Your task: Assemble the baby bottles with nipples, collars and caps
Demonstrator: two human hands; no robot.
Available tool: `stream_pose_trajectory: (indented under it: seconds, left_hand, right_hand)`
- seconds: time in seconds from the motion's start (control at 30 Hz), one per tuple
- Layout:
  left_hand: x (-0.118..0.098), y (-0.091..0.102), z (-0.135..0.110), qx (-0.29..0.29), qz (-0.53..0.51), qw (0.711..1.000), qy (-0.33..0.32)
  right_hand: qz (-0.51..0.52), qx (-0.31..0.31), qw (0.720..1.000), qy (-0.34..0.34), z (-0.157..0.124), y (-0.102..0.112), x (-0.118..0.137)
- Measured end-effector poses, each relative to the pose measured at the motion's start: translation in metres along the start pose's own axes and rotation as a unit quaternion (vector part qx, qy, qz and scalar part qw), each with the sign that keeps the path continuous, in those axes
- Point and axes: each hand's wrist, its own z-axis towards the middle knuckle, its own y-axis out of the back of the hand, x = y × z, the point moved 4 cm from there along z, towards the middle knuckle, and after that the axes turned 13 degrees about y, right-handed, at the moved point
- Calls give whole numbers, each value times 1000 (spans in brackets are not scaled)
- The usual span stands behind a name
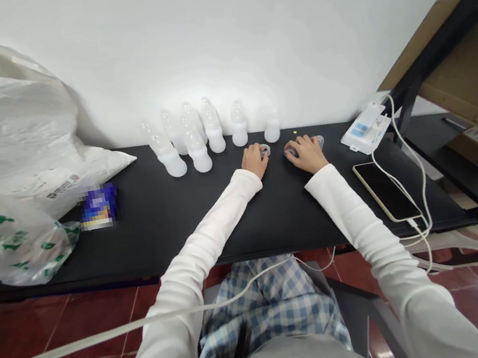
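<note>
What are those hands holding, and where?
The left hand grips a small clear round piece by its edge; the right hand grips another clear piece the same way; too small to be sure.

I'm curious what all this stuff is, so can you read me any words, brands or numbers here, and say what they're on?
Nothing here can be read with certainty.
White plastic sack: small printed label, too small to read.
Blue packet: blurred out, unreadable.
Flat white item: blue patches, too small to read.
Cardboard box: white label, too small to read.
</note>
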Motion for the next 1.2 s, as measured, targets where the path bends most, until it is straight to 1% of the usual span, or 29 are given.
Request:
stream_pose_trajectory:
  seconds: [0.1,0.2,0.27,0.33,0.43,0.5,0.6,0.67,0.73,0.83,0.9,0.97,1.07,1.2]
  left_hand:
    - [4,0,-3,-2,-13,1000,-7]
    - [7,0,-8,10,-10,1000,-24]
    - [9,2,-11,20,-2,999,-32]
    - [9,5,-13,26,4,999,-36]
    - [10,11,-17,35,13,999,-40]
    - [10,15,-21,35,19,998,-40]
    - [13,22,-29,19,18,999,-33]
    - [14,26,-31,-3,-5,1000,-28]
    - [16,32,-28,-42,-46,998,-21]
    - [20,39,-12,-107,-112,988,15]
    - [23,41,4,-127,-145,980,57]
    - [22,40,21,-129,-169,973,85]
    - [17,40,40,-126,-173,970,116]
    - [13,38,52,-112,-147,972,148]
  right_hand:
    - [17,-49,998,-26,-2,6,-5]
    - [3,-111,989,-96,-7,9,-17]
    - [-16,-139,979,-146,-12,7,-26]
    - [-22,-144,973,-181,-16,1,-35]
    - [-3,-122,973,-195,-18,-10,-43]
    - [8,-111,975,-193,-18,-13,-45]
    - [3,-128,975,-184,-16,-6,-38]
    - [-5,-145,977,-154,-14,1,-27]
    - [-1,-140,984,-107,-10,5,-15]
    - [23,-93,994,-49,-4,3,-2]
    - [48,-60,997,-29,-2,-3,-1]
    - [91,-44,995,-9,-1,-8,-3]
    - [155,-57,986,20,0,-11,-10]
    - [186,-70,980,26,-1,-6,-15]
